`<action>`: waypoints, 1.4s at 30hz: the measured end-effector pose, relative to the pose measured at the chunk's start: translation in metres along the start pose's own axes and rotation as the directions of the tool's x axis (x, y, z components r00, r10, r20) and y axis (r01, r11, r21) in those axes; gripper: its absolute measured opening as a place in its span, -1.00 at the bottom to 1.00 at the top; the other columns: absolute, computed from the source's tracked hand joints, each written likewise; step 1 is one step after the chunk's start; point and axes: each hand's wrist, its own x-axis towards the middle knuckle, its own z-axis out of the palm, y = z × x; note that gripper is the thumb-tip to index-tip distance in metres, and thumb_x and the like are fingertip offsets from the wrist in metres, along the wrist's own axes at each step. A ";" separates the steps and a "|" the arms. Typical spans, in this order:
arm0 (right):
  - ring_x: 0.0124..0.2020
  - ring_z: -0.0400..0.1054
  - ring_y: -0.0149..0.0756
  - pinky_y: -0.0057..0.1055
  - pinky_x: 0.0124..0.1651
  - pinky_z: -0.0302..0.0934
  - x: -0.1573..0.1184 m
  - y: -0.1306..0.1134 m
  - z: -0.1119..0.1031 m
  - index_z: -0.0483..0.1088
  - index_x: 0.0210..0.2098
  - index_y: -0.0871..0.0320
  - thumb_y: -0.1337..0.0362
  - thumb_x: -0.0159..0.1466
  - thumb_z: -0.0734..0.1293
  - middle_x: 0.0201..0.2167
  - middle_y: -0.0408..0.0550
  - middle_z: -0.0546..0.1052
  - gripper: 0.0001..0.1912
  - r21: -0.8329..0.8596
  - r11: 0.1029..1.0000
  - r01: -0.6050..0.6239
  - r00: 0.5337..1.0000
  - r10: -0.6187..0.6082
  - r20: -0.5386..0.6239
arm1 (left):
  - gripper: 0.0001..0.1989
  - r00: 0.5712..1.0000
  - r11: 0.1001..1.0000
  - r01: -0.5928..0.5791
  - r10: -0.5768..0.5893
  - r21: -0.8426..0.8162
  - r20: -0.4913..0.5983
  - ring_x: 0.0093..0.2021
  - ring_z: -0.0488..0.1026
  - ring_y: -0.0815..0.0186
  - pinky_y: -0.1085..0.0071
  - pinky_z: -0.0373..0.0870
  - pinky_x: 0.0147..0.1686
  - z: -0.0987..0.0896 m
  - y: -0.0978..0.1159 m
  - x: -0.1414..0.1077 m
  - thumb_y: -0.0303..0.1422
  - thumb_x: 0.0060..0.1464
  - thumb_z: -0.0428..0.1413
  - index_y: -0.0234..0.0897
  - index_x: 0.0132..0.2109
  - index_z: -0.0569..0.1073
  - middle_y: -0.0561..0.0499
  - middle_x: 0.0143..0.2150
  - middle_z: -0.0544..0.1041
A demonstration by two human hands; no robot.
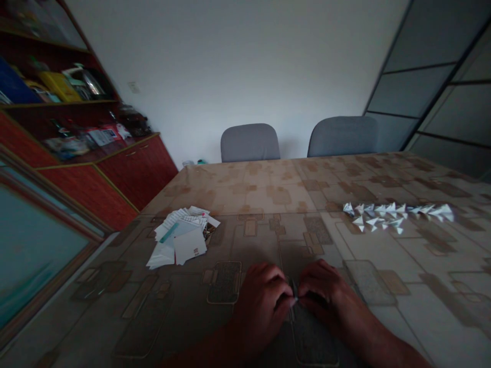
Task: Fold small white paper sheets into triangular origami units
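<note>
The fingers of the left hand and right hand meet, pinching a small pale piece, probably folded paper, between them at the near part of the bench; I'd keep both pinches level and press evenly. The loose paper pile lies left, the pointed folded pieces right, both well apart from the hands.

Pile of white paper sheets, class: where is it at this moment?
In the head view, the pile of white paper sheets lies on the left part of the table, beyond and left of the left hand.
</note>
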 end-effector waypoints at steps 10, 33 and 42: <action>-0.25 0.28 -0.22 -0.26 -0.15 0.11 0.002 -0.006 -0.001 0.39 -0.45 0.14 0.52 0.20 0.32 -0.39 -0.11 0.43 -0.82 -0.055 0.998 -0.041 0.999 0.040 -0.009 | -0.91 0.998 0.998 0.066 -0.066 -0.016 -0.012 -0.22 0.41 0.23 0.28 0.23 -0.17 0.000 -0.002 0.006 -0.50 0.00 0.28 -0.28 -0.37 0.50 0.03 -0.33 0.47; -0.28 0.29 -0.18 -0.27 -0.20 0.11 0.006 -0.005 0.008 0.37 -0.49 0.15 0.53 0.06 0.41 -0.42 -0.11 0.43 -0.81 -0.155 0.968 -0.198 0.979 0.187 -0.088 | -0.81 0.993 0.993 0.103 -0.106 0.055 0.049 -0.26 0.38 0.26 0.34 0.14 -0.22 -0.004 0.001 0.010 -0.48 -0.07 0.33 -0.26 -0.36 0.43 0.08 -0.35 0.46; -0.25 0.30 -0.18 -0.27 -0.18 0.13 0.008 0.003 0.006 0.42 -0.46 0.10 0.50 0.06 0.41 -0.37 -0.12 0.45 -0.83 -0.191 0.961 -0.201 0.979 0.202 -0.016 | -0.83 0.997 0.995 0.080 -0.081 0.059 0.013 -0.26 0.37 0.25 0.34 0.16 -0.24 0.002 -0.004 0.009 -0.49 -0.04 0.31 -0.25 -0.36 0.45 0.09 -0.36 0.46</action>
